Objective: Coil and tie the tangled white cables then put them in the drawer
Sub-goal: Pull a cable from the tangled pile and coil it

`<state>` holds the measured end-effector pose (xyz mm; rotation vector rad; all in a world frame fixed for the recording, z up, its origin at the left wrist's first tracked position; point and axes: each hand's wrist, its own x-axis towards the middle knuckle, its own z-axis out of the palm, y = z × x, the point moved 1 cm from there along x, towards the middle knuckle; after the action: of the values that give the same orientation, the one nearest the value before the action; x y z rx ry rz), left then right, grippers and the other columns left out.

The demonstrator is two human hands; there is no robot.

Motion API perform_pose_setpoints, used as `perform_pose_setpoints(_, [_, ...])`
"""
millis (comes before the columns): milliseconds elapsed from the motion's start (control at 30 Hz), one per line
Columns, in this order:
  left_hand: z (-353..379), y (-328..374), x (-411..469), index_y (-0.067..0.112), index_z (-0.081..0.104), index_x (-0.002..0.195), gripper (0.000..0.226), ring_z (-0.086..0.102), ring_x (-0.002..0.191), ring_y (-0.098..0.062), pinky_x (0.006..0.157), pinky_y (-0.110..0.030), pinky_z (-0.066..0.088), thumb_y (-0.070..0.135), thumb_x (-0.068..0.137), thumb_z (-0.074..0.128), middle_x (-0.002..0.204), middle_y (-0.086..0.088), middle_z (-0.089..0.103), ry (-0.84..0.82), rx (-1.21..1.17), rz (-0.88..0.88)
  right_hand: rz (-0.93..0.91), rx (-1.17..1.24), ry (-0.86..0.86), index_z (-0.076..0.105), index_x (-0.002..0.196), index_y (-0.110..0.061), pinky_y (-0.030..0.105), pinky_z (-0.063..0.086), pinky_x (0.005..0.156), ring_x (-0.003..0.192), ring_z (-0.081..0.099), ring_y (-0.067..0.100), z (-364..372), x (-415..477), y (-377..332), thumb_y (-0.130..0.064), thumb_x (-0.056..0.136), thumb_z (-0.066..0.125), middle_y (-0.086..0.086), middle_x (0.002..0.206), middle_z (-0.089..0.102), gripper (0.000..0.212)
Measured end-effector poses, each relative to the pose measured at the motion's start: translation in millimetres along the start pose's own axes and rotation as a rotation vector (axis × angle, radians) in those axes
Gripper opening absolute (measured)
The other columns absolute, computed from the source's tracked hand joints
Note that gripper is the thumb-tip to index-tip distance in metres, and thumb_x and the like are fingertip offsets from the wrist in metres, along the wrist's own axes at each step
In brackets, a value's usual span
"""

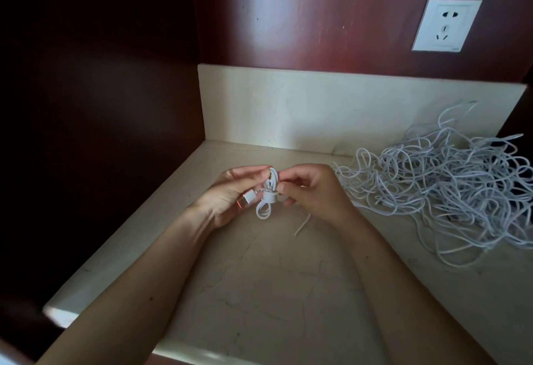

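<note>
Pale stone countertop (259, 292), smooth and matte with thin dark veins, fills the lower half of the view. Its left edge runs along a dark side panel (101, 105) from 11 o'clock down to 8 o'clock, and its rounded front lip shows at 6 o'clock. At 12 o'clock a low backsplash (317, 110) of the same stone closes the rear, with a glossy red-brown wood panel (317, 12) above it. A white wall socket (446, 25), square and flat, is set in the panel at 1 o'clock. Bare counter lies between the forearms and in front of the hands, toward 6 o'clock. The right side is taken by the tangled white cables (450, 188), a loose heap of thin round cords in overlapping loops. The heap sits at 3 o'clock of the hands, its nearest strands just beside the right wrist and its far loops against the backsplash. Both hands are raised over the counter's middle with the coiled cable (268, 194) between them. It is a small bundle of long loops cinched at the waist by several tight turns. The left hand (230, 194), at 9 o'clock of the bundle, has fingers curled and pinches the top loop. A silver USB plug (248, 198) lies across its palm. The right hand (311, 194), at 3 o'clock, pinches the cord at the wrapped waist, fingers bent. A short loose cable end (301, 226) hangs below the right hand, toward 5 o'clock.
</note>
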<state>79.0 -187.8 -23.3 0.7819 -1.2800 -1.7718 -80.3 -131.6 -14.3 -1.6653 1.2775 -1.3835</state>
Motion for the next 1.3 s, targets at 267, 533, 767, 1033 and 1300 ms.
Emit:
perform_pose_setpoints(267, [-4.5, 1.6, -0.8, 0.014, 0.076, 0.085, 0.011, 0.07, 0.073, -0.008, 0.069, -0.02, 0.058, 0.01, 0.081, 0.067, 0.08, -0.001, 0.074, -0.042, -0.054, -0.049, 0.077, 0.148, 0.005, 0.068, 0.091, -0.002, 0.02, 0.057, 0.059, 0.059, 0.069, 0.008, -0.3, 0.9, 1.4, 0.014, 0.086, 0.062, 0.012, 0.076, 0.068, 0.018])
perform_pose_setpoints(533, [-4.9, -0.4, -1.0, 0.011, 0.076, 0.09, 0.027, 0.071, 0.071, -0.013, 0.062, -0.022, 0.058, 0.022, 0.065, 0.075, 0.082, -0.005, 0.073, -0.189, -0.077, -0.07, 0.049, 0.175, -0.074, 0.067, 0.089, -0.001, 0.025, 0.059, 0.06, 0.061, 0.068, 0.011, -2.5, -1.1, -3.7, 0.016, 0.083, 0.063, 0.0, 0.069, 0.071, 0.019])
perform_pose_setpoints(767, [-1.4, -6.6, 2.8, 0.017, 0.077, 0.081, 0.01, 0.068, 0.073, -0.016, 0.069, -0.028, 0.059, 0.011, 0.074, 0.075, 0.081, -0.006, 0.071, -0.125, 0.065, 0.06, 0.135, 0.14, 0.002, 0.067, 0.081, -0.006, 0.025, 0.058, 0.056, 0.06, 0.069, 0.013, 5.3, -1.9, 0.6, 0.01, 0.084, 0.067, 0.006, 0.067, 0.071, 0.016])
perform_pose_setpoints(1033, [3.5, -5.1, 4.3, -0.007, 0.066, 0.096, 0.015, 0.06, 0.055, -0.009, 0.05, -0.018, 0.047, 0.001, 0.085, 0.068, 0.07, -0.001, 0.068, 0.057, 0.233, 0.329, 0.272, 0.263, 0.082, 0.072, 0.092, -0.004, 0.029, 0.058, 0.057, 0.078, 0.073, 0.02, 7.9, -4.7, -5.1, -0.006, 0.092, 0.063, 0.014, 0.08, 0.074, 0.009])
perform_pose_setpoints(1300, [4.3, -7.7, 6.4, 0.01, 0.069, 0.092, 0.012, 0.064, 0.073, -0.004, 0.067, -0.017, 0.05, -0.001, 0.089, 0.064, 0.08, 0.008, 0.071, 0.052, 0.342, 0.588, 0.24, 0.284, 0.116, 0.071, 0.092, -0.009, 0.024, 0.056, 0.055, 0.074, 0.069, 0.007, 11.0, -3.1, -3.4, -0.004, 0.092, 0.063, 0.007, 0.084, 0.071, 0.01])
